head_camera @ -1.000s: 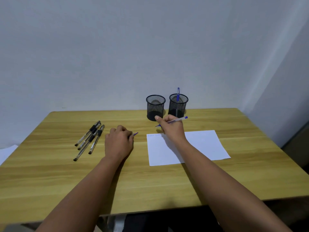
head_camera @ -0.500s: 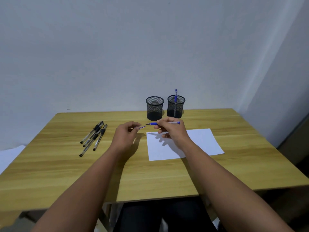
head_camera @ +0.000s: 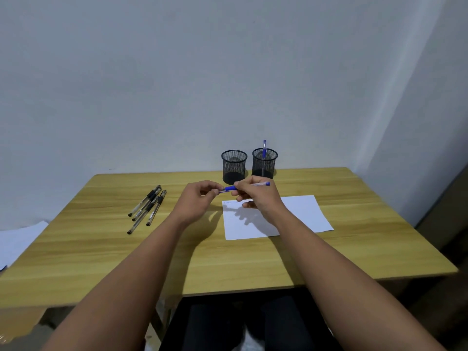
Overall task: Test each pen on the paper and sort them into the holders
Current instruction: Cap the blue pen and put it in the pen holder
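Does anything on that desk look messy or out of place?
Nothing stands out. The black pens lie loosely bunched on the wooden table, the white paper lies flat, and both black mesh holders stand upright.

Tabletop (head_camera: 329,249): light wood-grain finish, smooth, slight sheen. Holders (head_camera: 234,166) (head_camera: 264,163): black wire mesh, matt, look like metal. Paper (head_camera: 304,216): plain white sheet, matt, flat. Blue pen (head_camera: 249,186): clear plastic barrel w/ glossy blue plastic ends. Loose pens (head_camera: 148,206): clear plastic barrels, black grips, prob rubber. Wall (head_camera: 228,72): matt, smooth paint.
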`<move>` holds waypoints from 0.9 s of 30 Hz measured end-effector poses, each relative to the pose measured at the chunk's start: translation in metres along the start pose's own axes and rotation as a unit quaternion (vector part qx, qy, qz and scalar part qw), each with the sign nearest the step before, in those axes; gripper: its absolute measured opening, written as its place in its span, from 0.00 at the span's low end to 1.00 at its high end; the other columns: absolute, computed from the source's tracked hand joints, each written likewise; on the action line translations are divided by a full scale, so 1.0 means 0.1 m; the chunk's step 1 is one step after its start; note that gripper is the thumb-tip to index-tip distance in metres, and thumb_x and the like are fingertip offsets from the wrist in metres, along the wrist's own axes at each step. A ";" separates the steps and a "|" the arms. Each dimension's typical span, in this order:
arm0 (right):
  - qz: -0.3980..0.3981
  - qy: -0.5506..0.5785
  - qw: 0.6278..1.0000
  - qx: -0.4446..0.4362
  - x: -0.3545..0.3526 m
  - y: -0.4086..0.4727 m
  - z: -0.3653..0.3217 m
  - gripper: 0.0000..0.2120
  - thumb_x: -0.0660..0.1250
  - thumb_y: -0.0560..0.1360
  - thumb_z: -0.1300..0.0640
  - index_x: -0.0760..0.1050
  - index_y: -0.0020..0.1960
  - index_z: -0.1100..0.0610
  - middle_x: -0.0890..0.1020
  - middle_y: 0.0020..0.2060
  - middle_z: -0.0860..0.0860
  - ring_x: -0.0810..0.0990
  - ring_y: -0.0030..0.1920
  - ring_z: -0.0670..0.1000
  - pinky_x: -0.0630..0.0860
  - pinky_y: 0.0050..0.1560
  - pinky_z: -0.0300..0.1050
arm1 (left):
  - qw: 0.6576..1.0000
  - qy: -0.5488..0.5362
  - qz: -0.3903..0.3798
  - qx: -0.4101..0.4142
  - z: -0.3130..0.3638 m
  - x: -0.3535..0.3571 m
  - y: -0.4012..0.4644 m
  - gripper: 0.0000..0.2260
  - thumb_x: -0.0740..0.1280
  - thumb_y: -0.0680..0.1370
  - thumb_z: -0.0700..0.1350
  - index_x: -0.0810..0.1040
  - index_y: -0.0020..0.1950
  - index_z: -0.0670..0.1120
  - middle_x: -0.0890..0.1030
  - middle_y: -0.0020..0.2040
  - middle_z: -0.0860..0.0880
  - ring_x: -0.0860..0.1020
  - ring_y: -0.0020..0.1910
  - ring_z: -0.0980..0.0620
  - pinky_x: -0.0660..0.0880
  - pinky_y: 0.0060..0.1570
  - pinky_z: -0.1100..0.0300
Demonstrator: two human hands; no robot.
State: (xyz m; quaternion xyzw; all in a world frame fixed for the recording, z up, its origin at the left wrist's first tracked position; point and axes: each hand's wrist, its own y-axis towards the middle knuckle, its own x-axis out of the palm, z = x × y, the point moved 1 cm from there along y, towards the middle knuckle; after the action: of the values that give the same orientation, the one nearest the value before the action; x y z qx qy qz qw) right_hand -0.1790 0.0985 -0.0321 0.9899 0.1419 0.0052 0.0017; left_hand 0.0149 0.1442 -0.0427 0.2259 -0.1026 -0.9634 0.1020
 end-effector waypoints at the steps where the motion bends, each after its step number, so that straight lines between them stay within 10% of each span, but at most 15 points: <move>1: 0.000 0.005 1.000 0.003 0.01 -0.01 0.00 0.05 0.75 0.79 0.59 0.82 0.44 0.55 0.87 0.37 0.53 0.81 0.32 0.46 0.78 0.33 0.40 | 1.000 -0.008 -0.007 -0.002 0.03 0.01 -0.01 0.07 0.67 0.81 0.39 0.86 0.53 0.45 0.85 0.45 0.51 0.77 0.39 0.67 0.70 0.41 0.74; 9: -0.013 0.081 0.996 0.040 -0.14 -0.03 0.01 0.09 0.72 0.81 0.58 0.87 0.54 0.63 0.89 0.43 0.55 0.81 0.34 0.46 0.79 0.34 0.39 | 0.980 -0.169 0.013 -0.101 0.01 -0.03 0.01 0.07 0.71 0.80 0.41 0.85 0.56 0.45 0.87 0.48 0.48 0.83 0.48 0.54 0.79 0.58 0.52; 18: -0.028 -0.002 1.000 0.004 -0.14 0.02 0.17 0.04 0.74 0.81 0.61 0.87 0.53 0.59 0.84 0.38 0.53 0.67 0.28 0.46 0.64 0.28 0.38 | 0.972 -0.193 0.081 -0.110 0.20 0.12 0.15 0.08 0.70 0.80 0.47 0.86 0.55 0.45 0.85 0.43 0.50 0.82 0.45 0.54 0.80 0.54 0.53; 27: 0.001 -0.009 1.000 0.000 -0.22 0.02 0.37 0.03 0.72 0.82 0.63 0.85 0.50 0.61 0.82 0.36 0.53 0.70 0.29 0.47 0.69 0.27 0.37 | 0.983 -0.130 0.044 -0.122 0.29 0.33 0.20 0.06 0.68 0.82 0.44 0.85 0.52 0.44 0.83 0.45 0.45 0.79 0.43 0.52 0.80 0.52 0.51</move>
State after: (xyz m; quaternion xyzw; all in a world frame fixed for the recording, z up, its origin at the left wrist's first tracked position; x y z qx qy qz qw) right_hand -0.1988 0.0907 -0.0690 0.9900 0.1408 -0.0041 0.0031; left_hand -0.0246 0.1215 -0.0259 0.0794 -0.0070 -0.9843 0.1572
